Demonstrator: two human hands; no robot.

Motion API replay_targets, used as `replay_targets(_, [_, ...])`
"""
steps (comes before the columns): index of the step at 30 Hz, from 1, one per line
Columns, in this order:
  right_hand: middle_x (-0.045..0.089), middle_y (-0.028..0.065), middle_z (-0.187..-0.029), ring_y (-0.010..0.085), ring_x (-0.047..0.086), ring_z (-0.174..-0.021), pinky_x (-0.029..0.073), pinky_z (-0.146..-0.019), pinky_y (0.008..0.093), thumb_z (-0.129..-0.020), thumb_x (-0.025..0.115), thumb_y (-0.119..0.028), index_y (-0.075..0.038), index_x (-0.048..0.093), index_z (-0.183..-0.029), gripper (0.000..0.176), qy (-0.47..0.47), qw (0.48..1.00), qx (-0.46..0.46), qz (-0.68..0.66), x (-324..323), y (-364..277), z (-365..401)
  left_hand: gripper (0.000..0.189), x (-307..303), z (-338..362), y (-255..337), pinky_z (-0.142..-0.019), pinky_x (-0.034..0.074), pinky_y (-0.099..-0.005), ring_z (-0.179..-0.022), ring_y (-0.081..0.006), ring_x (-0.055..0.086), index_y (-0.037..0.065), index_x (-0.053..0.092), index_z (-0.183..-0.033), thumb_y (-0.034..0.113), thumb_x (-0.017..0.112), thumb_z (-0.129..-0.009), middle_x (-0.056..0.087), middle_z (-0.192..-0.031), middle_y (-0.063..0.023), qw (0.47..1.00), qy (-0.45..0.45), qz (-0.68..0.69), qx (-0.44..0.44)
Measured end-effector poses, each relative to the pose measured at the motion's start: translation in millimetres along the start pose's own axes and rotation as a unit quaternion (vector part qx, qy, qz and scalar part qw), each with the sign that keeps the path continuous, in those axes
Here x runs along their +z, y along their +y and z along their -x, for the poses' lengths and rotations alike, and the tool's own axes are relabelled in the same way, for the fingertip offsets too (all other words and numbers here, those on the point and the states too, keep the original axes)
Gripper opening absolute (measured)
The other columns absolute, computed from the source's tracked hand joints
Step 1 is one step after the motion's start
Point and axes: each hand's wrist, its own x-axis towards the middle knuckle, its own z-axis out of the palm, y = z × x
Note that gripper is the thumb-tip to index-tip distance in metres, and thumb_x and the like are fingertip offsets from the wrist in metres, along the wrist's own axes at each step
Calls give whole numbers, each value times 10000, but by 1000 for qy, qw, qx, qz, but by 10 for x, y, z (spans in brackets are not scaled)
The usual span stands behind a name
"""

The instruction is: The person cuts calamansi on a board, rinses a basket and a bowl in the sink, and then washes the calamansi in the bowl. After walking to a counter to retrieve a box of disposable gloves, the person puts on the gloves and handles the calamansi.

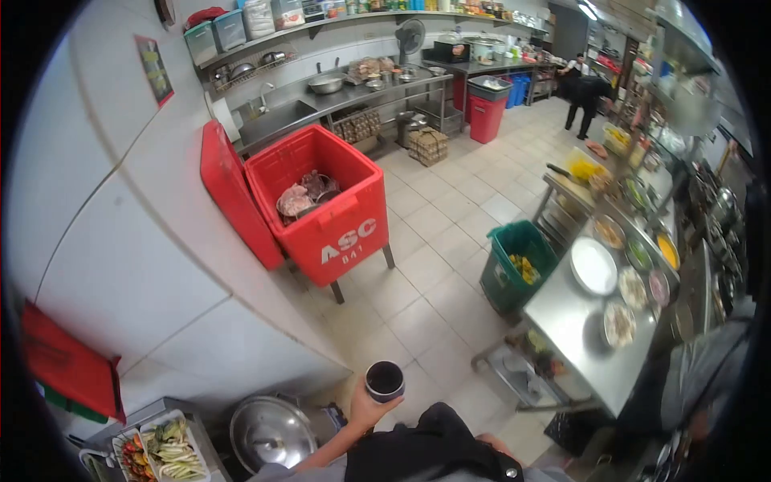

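- One cup [385,381]
- One left hand [373,412]
- One red cooler [352,234], with one cooler lid [237,193]
- One red bin [487,118]
- One green bin [504,284]
- At least two blue bins [520,87] along the far counter
- Two vegetable trays [174,451]
- One pot lid [273,436]
- One sink [279,120] and one tap [263,98]
- One fan [410,37]
- One wall frame [152,71]
- One large white bowl [594,266]
- Six smaller bowls [619,324] near it, perhaps more, since that side is crowded and blurred
- Two people [590,95] at the far end
- One grey sleeve [707,365] at the right edge
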Motion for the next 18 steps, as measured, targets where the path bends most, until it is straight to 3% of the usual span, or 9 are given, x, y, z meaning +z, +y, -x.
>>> replay_targets(1, [708,204,-985,397,686,-886,532,-823,444,-837,568,-275,-92,736,-1018,307,-2,970,71,231,-29,-34,-562,821,150,-398,29,-938,489,-383,-1088,-269,623,-8,508,-1261,328,920,-635,616,-1174,-158,1000,-17,-7,24])
replay_targets(2, [708,204,-985,397,686,-886,532,-823,444,-837,568,-275,-92,736,-1018,307,-11,969,60,238,-118,-63,-1002,834,281,-781,50,-948,486,-381,-1097,-270,622,-5,504,-1275,330,920,-635,617,-1177,-156,998,-32,-15,46])
replay_targets(4, [697,220,-1013,420,667,-942,518,-852,448,-860,511,-299,-73,730,-1035,360,44,981,143,125,-432,-318,-1732,849,511,-1455,161,-969,476,-385,-1119,-277,613,11,498,-1302,331,918,-637,617,-1185,-151,999,-5,-24,43])
replay_targets(6, [697,214,-1058,378,677,-979,518,-858,428,-864,546,-305,-57,715,-1087,375,61,978,110,168,-896,-944,-2591,857,740,-2106,226,-988,465,-391,-1139,-280,602,25,495,-1314,332,919,-635,611,-1211,-152,1000,4,3,30])
replay_targets(8, [719,156,-1019,273,681,-942,512,-856,388,-904,596,-305,-37,670,-1191,399,47,994,-35,95,-1462,-1740,-3530,865,965,-2696,202,-998,458,-398,-1158,-289,593,26,494,-1319,357,914,-639,599,-1242,-160,999,40,1,35])
replay_targets(12, [689,183,-1075,283,666,-966,515,-844,369,-915,593,-218,0,573,-1292,435,-21,994,-89,-61,-2593,-3551,-5378,907,1301,-3740,289,-1006,454,-412,-1177,-328,580,36,470,-1350,410,899,-644,585,-1267,-173,993,87,-69,39])
replay_targets(14, [660,192,-1154,287,647,-1025,513,-859,375,-927,582,-208,2,540,-1329,456,125,955,-228,141,-3021,-4265,-6087,934,1456,-4238,352,-1006,456,-414,-1185,-326,576,43,456,-1366,413,905,-635,584,-1270,-172,993,96,-67,-15])
replay_targets(16, [622,217,-1231,315,622,-1091,501,-897,392,-924,588,-206,-9,531,-1348,471,155,938,-292,104,-3372,-4642,-6896,940,1645,-4823,215,-1002,462,-414,-1176,-320,585,45,461,-1364,410,912,-624,588,-1266,-167,992,101,-70,-8])
replay_targets(18, [632,222,-1178,333,623,-1064,491,-921,393,-920,586,-228,-13,538,-1341,475,132,948,-274,91,-3665,-4876,-7471,931,1827,-5439,305,-997,467,-416,-1164,-310,596,38,476,-1352,396,921,-616,599,-1251,-167,994,86,-54,-26])
